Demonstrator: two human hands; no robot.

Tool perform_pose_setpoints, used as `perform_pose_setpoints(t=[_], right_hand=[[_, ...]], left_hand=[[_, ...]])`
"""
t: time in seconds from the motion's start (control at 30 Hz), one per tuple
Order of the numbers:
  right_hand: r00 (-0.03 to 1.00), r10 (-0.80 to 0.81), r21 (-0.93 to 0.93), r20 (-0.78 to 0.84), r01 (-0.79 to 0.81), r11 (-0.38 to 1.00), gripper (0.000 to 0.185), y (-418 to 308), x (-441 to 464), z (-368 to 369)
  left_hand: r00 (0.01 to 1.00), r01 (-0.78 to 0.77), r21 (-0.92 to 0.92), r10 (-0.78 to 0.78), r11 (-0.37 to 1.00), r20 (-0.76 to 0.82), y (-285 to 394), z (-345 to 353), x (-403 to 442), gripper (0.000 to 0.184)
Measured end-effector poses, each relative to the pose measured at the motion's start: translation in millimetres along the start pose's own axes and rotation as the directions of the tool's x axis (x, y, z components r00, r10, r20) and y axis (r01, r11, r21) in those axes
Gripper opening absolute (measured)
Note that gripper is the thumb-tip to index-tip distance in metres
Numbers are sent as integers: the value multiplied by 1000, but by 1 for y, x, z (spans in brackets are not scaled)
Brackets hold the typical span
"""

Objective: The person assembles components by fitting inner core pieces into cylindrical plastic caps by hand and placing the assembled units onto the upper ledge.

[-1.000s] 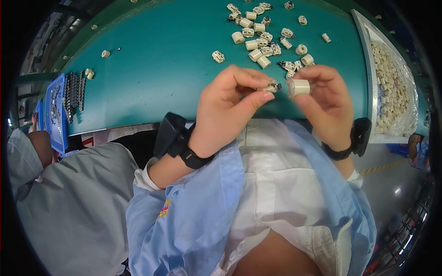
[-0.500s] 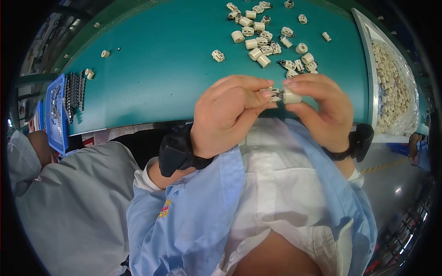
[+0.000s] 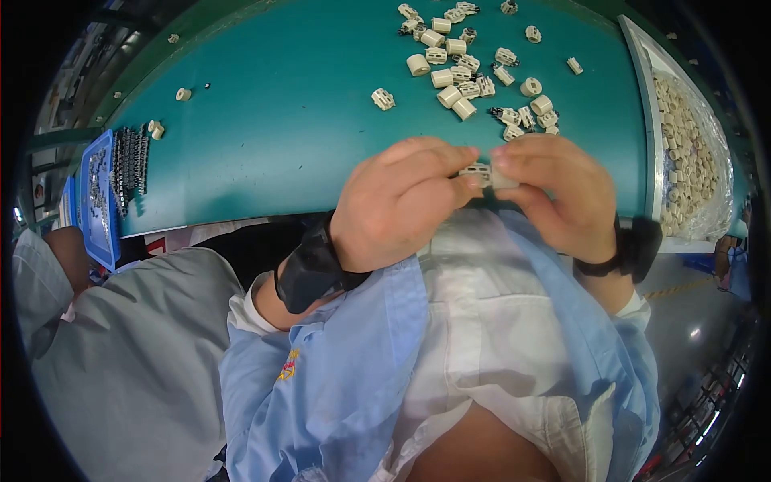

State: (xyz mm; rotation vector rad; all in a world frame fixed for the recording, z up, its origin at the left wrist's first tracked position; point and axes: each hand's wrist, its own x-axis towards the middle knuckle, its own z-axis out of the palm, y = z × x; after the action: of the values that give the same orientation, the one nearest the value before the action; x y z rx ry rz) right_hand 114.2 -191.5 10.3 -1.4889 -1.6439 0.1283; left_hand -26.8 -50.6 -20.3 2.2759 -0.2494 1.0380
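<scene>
My left hand (image 3: 401, 197) pinches a slotted cream plastic insert (image 3: 478, 170) between thumb and fingers. From the other side, my right hand (image 3: 562, 189) grips a cream cylindrical cap (image 3: 504, 180), mostly covered by its fingertips. Insert and cap meet end to end, in front of my chest at the near edge of the green table (image 3: 289, 161). How deep the insert sits in the cap is hidden. Just beyond my fingers lie loose caps (image 3: 463, 108) and slotted inserts (image 3: 506, 116), some with dark ends.
At right stands a tray (image 3: 642, 120) lined with clear plastic, holding many cream parts (image 3: 687, 153). A blue tray (image 3: 98, 201) of small pieces and a stack of black strips (image 3: 130, 169) are at left. Another person's sleeve (image 3: 40, 277) shows at far left.
The cap and the insert have come together; the dark piece visible between them before is now out of sight. My right fingers have closed further over the cap.
</scene>
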Motion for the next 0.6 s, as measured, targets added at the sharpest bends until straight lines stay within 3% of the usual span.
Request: perform_pose_setpoints(t=[0.07, 0.17, 0.27, 0.37, 0.47, 0.6], right_hand=[[998, -56, -63, 11, 57, 996, 25, 2, 0, 2], [998, 65, 40, -28, -64, 997, 25, 2, 0, 3], [983, 154, 254, -96, -125, 959, 25, 8, -4, 10], [982, 172, 330, -77, -138, 934, 26, 17, -6, 12], [949, 293, 553, -120, -181, 813, 26, 18, 1, 18], [957, 285, 458, -50, -232, 858, 27, 20, 14, 7]], left_hand=[[1000, 23, -24, -23, 999, 13, 0, -1, 1, 18], [999, 42, -51, -42, 998, 13, -2, -1, 4, 18], [997, 76, -108, -78, 991, -16, -2, 1, 7, 18], [992, 108, -151, -116, 983, -43, -7, 5, 5, 19], [971, 216, -231, -234, 949, -54, -7, 10, 7, 19], [925, 352, -299, -378, 887, -31, -15, 7, 16, 22]])
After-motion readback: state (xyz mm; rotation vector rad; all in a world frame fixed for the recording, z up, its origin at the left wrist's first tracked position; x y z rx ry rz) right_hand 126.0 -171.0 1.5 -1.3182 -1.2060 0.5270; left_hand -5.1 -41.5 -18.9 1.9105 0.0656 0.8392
